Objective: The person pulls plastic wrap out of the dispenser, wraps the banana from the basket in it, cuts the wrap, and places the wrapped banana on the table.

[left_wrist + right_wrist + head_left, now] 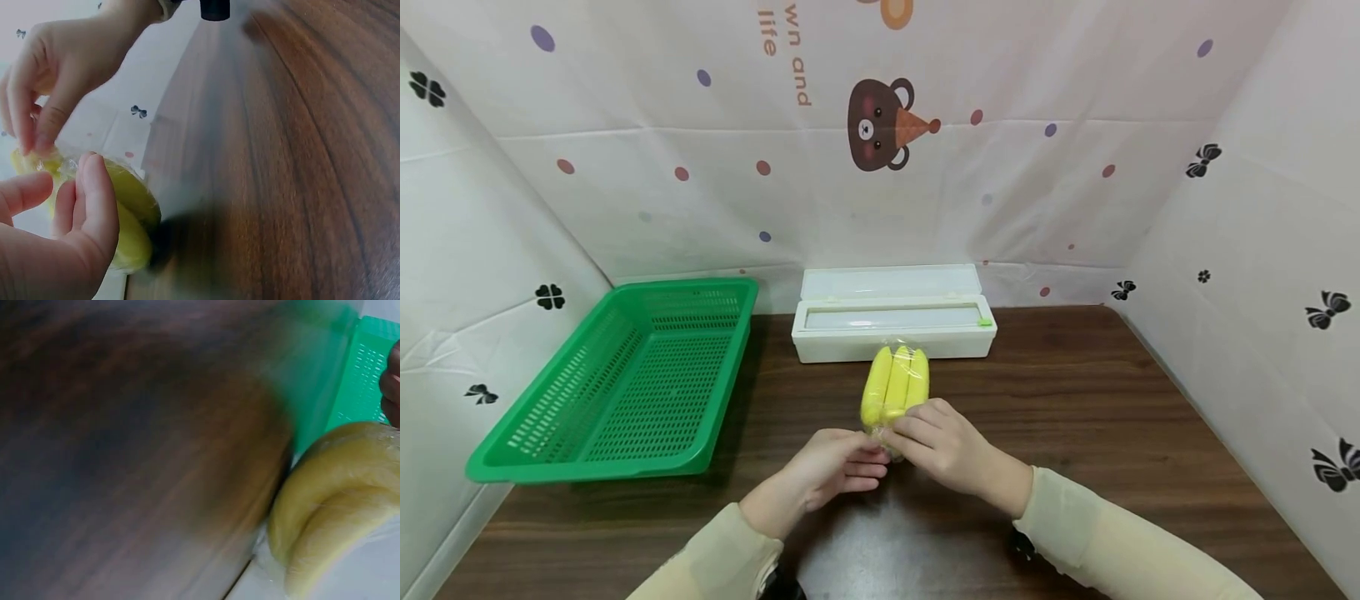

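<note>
A bunch of yellow bananas (897,385), wrapped in clear cling film (69,164), stands out over the middle of the table. At its near end, my right hand (942,446) pinches the film between thumb and fingertips. My left hand (838,467) is beside that same end, its fingers loosely bent. In the left wrist view a gap shows between the left thumb and fingers, with film and bananas behind them. Whether the left fingertips touch the film I cannot tell. The right wrist view shows the curved, wrapped bananas (340,494) close up.
Behind the bananas stands a white cling film dispenser (895,343), its lid raised and a small green slider on its edge. To the left is a green plastic basket (721,417) on the dark wooden table (1075,400). A patterned white cloth (1037,192) hangs round the back and sides.
</note>
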Demonstrator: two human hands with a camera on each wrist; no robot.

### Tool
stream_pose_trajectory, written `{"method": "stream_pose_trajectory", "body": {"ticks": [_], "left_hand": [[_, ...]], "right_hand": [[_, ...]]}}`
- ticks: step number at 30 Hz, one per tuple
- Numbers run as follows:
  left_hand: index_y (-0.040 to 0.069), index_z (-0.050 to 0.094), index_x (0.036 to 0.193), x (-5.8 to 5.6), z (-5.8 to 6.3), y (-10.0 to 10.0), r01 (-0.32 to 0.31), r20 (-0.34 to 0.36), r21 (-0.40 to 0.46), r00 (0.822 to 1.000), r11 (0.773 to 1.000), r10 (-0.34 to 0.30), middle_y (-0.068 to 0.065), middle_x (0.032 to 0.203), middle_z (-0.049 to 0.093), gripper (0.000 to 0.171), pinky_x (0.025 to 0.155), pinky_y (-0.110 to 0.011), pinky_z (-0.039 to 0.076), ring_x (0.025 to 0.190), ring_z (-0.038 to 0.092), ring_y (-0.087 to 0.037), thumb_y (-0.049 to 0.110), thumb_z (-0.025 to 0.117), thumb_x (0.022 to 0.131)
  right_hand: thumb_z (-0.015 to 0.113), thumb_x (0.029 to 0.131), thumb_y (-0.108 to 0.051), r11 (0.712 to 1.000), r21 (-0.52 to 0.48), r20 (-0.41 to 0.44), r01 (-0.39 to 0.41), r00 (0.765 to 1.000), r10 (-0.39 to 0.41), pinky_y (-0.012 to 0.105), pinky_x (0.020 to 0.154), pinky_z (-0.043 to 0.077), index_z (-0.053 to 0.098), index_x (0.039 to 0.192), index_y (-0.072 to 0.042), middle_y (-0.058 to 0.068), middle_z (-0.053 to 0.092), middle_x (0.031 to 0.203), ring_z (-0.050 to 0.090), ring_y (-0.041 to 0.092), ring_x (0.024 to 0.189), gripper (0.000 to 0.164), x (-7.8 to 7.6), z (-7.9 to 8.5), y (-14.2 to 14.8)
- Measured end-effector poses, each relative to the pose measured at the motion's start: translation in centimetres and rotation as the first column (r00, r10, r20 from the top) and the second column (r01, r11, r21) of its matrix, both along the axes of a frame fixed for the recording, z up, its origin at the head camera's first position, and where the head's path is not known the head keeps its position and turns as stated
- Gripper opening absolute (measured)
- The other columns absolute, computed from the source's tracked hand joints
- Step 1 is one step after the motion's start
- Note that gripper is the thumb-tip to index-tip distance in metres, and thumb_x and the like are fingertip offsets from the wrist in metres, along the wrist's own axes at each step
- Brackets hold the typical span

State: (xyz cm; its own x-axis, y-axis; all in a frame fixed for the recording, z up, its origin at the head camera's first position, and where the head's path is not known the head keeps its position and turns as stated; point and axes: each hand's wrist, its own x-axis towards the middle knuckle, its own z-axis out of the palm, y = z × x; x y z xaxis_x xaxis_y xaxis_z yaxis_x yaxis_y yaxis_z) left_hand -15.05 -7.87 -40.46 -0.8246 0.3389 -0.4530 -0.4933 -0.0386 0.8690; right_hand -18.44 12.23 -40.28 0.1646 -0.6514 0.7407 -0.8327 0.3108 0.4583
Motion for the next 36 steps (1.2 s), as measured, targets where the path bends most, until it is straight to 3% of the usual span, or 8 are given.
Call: {"method": "stream_pose_trajectory", "body": {"ticks": [10, 16, 18, 20, 27, 30, 34, 36], "left_hand": [[0.001, 0.063, 0.103, 0.5, 0.5, 0.0, -0.022, -0.013, 0.001, 1.0, 1.0, 0.022, -0.004, 0.092, 0.067, 0.027, 0.074, -0.029, 0.055, 0.081, 0.065, -0.014, 0.021, 0.058, 0.086], [-0.001, 0.065, 0.097, 0.6, 0.2, 0.0, -0.05, -0.235, -0.202, 0.972, 0.978, 0.001, -0.004, 0.085, 0.066, 0.02, 0.059, -0.026, 0.051, 0.07, 0.06, -0.013, 0.013, 0.062, 0.083], [-0.002, 0.065, 0.094, 0.6, 0.1, 0.0, -0.082, -0.37, -0.287, 0.929, 0.954, -0.032, -0.004, 0.082, 0.065, 0.016, 0.057, -0.025, 0.05, 0.068, 0.059, -0.013, 0.01, 0.064, 0.083], [0.001, 0.064, 0.091, 0.6, 0.2, 0.0, -0.14, -0.501, -0.37, 0.863, 0.918, -0.07, -0.004, 0.079, 0.064, 0.013, 0.057, -0.024, 0.05, 0.068, 0.058, -0.012, 0.008, 0.067, 0.081], [0.007, 0.061, 0.105, 0.8, 0.3, 0.4, -0.362, -0.785, -0.516, 0.562, 0.776, -0.26, -0.004, 0.098, 0.057, 0.033, 0.066, -0.022, 0.051, 0.079, 0.057, -0.013, 0.007, 0.077, 0.076], [0.006, 0.062, 0.113, 0.6, 0.1, 0.4, -0.416, -0.832, -0.513, 0.455, 0.75, -0.317, -0.004, 0.105, 0.056, 0.041, 0.07, -0.025, 0.053, 0.082, 0.06, -0.016, 0.006, 0.078, 0.075], [0.007, 0.064, 0.11, 0.1, 0.0, 0.3, -0.448, -0.862, -0.494, 0.363, 0.745, -0.354, -0.003, 0.108, 0.057, 0.037, 0.071, -0.027, 0.055, 0.085, 0.063, -0.018, 0.005, 0.078, 0.075], [0.009, 0.065, 0.108, -0.1, 0.0, 0.3, -0.447, -0.866, -0.49, 0.35, 0.748, -0.359, -0.003, 0.109, 0.059, 0.035, 0.07, -0.026, 0.055, 0.084, 0.064, -0.018, 0.006, 0.078, 0.076]], "right_hand": [[0.066, 0.087, -0.03, 0.996, 0.008, -0.039, 0.093, 0.995, -0.093, 0.031, 0.069, 0.042, 0.075, 0.097, -0.011, 0.002, 0.065, 0.096, 0.057, 0.019, 0.083, 0.023, -0.5, -1.2, 0.2], [0.06, 0.093, -0.023, 0.995, 0.011, -0.074, 0.095, 0.993, -0.094, 0.033, 0.076, 0.043, 0.075, 0.098, -0.015, 0.001, 0.066, 0.109, 0.056, 0.021, 0.091, 0.018, -0.9, -1.0, 0.2], [0.058, 0.094, -0.022, 0.995, 0.019, -0.081, 0.096, 0.992, -0.095, 0.034, 0.079, 0.043, 0.075, 0.099, -0.016, -0.001, 0.067, 0.112, 0.057, 0.021, 0.094, 0.019, -0.9, -1.0, 0.2], [0.056, 0.095, -0.02, 0.995, 0.021, -0.091, 0.099, 0.991, -0.096, 0.035, 0.081, 0.042, 0.075, 0.099, -0.017, -0.002, 0.068, 0.112, 0.057, 0.02, 0.096, 0.02, -1.0, -1.0, 0.2], [0.054, 0.096, -0.018, 0.997, -0.005, -0.114, 0.08, 0.99, -0.08, 0.036, 0.08, 0.04, 0.075, 0.097, -0.016, -0.001, 0.068, 0.109, 0.057, 0.02, 0.095, 0.021, -1.4, -1.2, 0.1], [0.058, 0.094, -0.02, 0.999, -0.024, -0.093, 0.049, 0.994, -0.051, 0.034, 0.078, 0.042, 0.073, 0.099, -0.012, 0.003, 0.066, 0.108, 0.058, 0.02, 0.094, 0.017, -1.5, -1.1, 0.0], [0.072, 0.082, -0.02, 0.998, -0.033, 0.145, 0.056, 0.988, -0.051, 0.031, 0.069, 0.045, 0.064, 0.1, -0.004, 0.008, 0.061, 0.098, 0.057, 0.02, 0.084, 0.025, -1.3, -0.8, 0.0], [0.078, 0.074, -0.02, 0.991, -0.033, 0.33, 0.127, 0.938, -0.109, 0.028, 0.064, 0.045, 0.057, 0.096, -0.003, 0.006, 0.056, 0.09, 0.052, 0.016, 0.078, 0.035, -0.9, -0.6, 0.1]]}}
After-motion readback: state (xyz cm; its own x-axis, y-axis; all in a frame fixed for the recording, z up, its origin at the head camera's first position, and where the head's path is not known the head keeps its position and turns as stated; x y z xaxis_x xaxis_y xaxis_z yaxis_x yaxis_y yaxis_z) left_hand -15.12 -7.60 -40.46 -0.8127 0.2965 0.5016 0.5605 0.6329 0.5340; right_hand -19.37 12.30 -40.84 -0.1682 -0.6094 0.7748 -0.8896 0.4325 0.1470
